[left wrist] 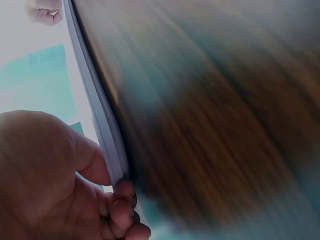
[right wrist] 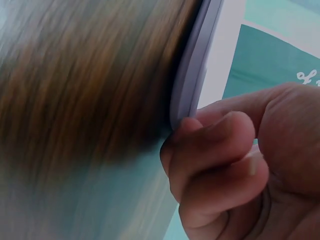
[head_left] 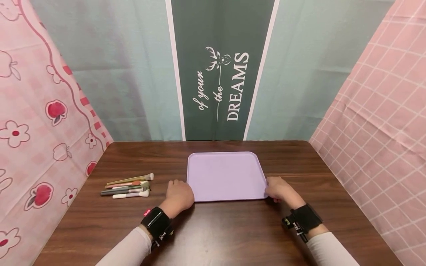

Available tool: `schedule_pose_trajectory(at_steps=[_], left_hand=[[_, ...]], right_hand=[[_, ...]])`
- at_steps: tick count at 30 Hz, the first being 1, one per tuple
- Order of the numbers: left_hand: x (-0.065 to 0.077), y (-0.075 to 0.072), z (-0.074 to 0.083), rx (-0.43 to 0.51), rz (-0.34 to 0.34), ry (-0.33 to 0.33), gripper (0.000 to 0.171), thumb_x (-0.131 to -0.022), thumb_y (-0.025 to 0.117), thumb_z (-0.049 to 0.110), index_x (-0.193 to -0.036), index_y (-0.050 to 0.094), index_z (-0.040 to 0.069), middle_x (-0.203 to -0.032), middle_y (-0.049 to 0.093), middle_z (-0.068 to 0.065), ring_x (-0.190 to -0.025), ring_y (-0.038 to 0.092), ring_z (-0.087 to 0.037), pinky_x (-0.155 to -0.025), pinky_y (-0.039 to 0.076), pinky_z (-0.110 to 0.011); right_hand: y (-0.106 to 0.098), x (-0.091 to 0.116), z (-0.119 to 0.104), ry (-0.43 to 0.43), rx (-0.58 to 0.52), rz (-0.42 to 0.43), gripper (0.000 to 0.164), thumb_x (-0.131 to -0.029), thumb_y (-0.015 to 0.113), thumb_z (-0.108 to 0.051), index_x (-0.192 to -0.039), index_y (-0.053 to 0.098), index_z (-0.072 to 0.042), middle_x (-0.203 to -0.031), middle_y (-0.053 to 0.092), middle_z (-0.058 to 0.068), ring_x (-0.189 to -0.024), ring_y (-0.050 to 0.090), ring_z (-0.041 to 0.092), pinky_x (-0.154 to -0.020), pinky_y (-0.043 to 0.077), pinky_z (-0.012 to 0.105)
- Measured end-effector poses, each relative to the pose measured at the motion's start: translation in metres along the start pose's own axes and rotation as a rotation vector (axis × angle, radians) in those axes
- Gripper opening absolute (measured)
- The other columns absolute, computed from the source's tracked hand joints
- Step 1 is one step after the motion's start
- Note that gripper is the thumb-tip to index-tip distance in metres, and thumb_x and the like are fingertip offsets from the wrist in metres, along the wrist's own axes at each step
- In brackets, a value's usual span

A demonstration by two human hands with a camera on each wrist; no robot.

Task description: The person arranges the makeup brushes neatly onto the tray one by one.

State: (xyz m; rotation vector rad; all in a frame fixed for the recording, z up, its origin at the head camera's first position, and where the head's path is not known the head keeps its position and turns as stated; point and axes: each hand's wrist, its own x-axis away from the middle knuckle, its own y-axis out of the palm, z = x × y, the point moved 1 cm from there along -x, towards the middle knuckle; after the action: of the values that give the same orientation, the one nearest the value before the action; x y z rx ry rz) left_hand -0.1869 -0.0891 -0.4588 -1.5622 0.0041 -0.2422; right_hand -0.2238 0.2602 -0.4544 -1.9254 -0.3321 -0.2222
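A lavender tray (head_left: 226, 173) lies flat in the middle of the dark wooden table (head_left: 216, 229). My left hand (head_left: 179, 193) is at its near left corner. In the left wrist view the thumb lies on the tray's rim (left wrist: 97, 110) and the curled fingers (left wrist: 122, 210) press in at the edge, pinching it. My right hand (head_left: 276, 188) is at the near right corner. In the right wrist view its curled fingers (right wrist: 220, 145) close against the rim (right wrist: 195, 60). Both wrists wear black camera straps.
Several makeup brushes (head_left: 129, 184) lie in a loose bundle on the table to the left of my left hand. Cloth backdrops stand on three sides: pink on the left and right, green with white lettering behind.
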Motion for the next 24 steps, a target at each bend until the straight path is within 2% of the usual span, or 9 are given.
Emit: schedule_pose_trajectory(at_steps=[8,14,24], left_hand=[[0.007,0.003,-0.017,0.026,0.033,-0.009,0.026,-0.092,0.052,0.014,-0.094,0.069,-0.006,-0.092,0.064,-0.018,-0.094,0.055,-0.034,-0.088,0.037,-0.049],[0.012,0.003,-0.028,0.049,0.018,-0.021,0.027,-0.092,0.051,0.013,-0.096,0.069,-0.006,-0.096,0.065,-0.019,-0.096,0.055,-0.034,-0.09,0.037,-0.051],[0.017,0.004,-0.035,0.073,0.005,-0.028,0.026,-0.093,0.05,0.012,-0.096,0.069,-0.006,-0.096,0.065,-0.019,-0.096,0.055,-0.034,-0.092,0.038,-0.053]], right_hand=[[0.007,0.001,-0.013,-0.026,0.006,0.001,0.003,-0.08,0.053,-0.002,-0.078,0.052,-0.004,-0.053,0.057,0.009,-0.038,0.054,0.015,-0.038,0.043,0.026],[0.012,0.001,-0.02,-0.029,-0.017,-0.01,0.006,-0.082,0.056,-0.003,-0.079,0.052,-0.005,-0.055,0.057,0.009,-0.04,0.054,0.016,-0.038,0.042,0.025],[0.015,0.008,-0.022,-0.038,-0.064,-0.058,0.012,-0.088,0.058,-0.007,-0.078,0.051,-0.006,-0.059,0.058,0.008,-0.041,0.055,0.015,-0.04,0.044,0.027]])
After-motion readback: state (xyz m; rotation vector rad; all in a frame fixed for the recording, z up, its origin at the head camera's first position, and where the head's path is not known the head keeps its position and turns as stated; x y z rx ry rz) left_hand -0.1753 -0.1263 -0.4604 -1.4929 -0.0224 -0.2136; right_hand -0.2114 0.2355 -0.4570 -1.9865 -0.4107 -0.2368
